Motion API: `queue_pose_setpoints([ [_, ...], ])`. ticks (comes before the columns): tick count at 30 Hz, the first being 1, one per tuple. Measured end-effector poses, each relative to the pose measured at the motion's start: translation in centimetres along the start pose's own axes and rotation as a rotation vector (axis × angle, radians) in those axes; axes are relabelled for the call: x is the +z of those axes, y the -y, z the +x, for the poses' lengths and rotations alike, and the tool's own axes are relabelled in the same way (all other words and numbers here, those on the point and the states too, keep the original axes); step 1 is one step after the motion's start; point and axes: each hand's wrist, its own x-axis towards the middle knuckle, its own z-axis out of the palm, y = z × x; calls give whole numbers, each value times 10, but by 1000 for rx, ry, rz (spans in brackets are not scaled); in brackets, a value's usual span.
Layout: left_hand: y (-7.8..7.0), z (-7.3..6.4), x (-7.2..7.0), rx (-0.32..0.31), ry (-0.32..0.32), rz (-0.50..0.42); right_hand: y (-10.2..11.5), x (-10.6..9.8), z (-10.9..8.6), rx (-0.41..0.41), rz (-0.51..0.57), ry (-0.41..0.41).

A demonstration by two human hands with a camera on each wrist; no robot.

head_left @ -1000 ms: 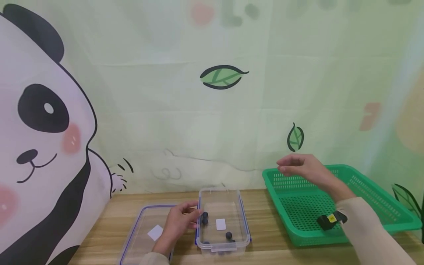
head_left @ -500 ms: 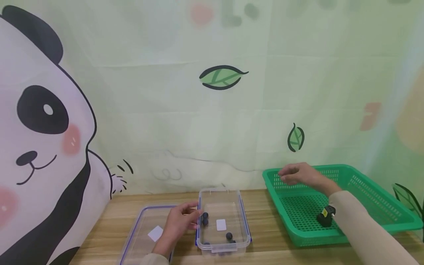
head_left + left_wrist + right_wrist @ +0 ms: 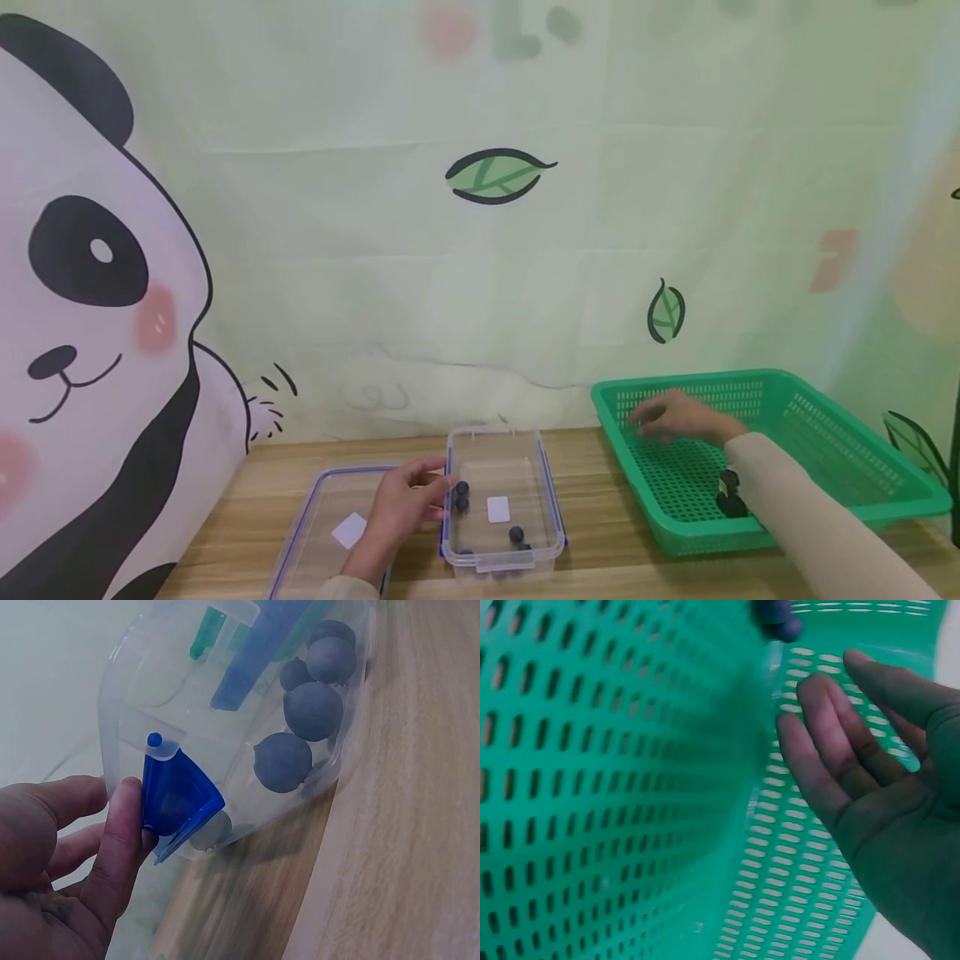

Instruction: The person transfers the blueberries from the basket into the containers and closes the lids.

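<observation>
A clear lidless container [image 3: 507,467] with blue side latches stands in the middle of the table. Several blueberries [image 3: 313,711] lie inside it. My left hand [image 3: 406,508] is at its left side, fingertips touching the wall and rim beside a hanging blue latch [image 3: 176,793]. Whether they pinch the edge cannot be told. On the right is a green perforated basket [image 3: 750,530]. My right hand [image 3: 678,415] is inside its far left part, fingers loosely bent and apart, nothing between them. Near the fingertips, dark blueberries [image 3: 778,619] show blurred at the right wrist view's top edge.
A clear lid [image 3: 315,500] with a blue seal lies left of the container. White labels [image 3: 498,509] mark both. A black wrist camera [image 3: 729,493] sits on the right wrist. Behind the wooden table [image 3: 600,575] hangs a green printed cloth [image 3: 360,250].
My right hand has come down from above the basket's rim into the basket. My left hand has stayed at the container's side. The head view has shifted slightly.
</observation>
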Motion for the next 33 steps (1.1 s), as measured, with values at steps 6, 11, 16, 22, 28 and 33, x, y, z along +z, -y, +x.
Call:
queue_pose_setpoints([
  [6,-2,-2,1,-4,5,-8,-3,5,4,-1,-24,73],
  [11,-2,-1,0,-5,0,6,0,5,4,-5,-39,97],
  [16,0,0,0,-4,0,16,-2,5,4,17,-109,76],
  [22,0,-2,0,5,1,10,-4,6,4,26,-170,43],
  [28,-2,-3,-1,8,3,15,-1,8,5,9,-158,97],
  [33,-2,-3,0,1,0,24,1,10,5,15,-170,126],
])
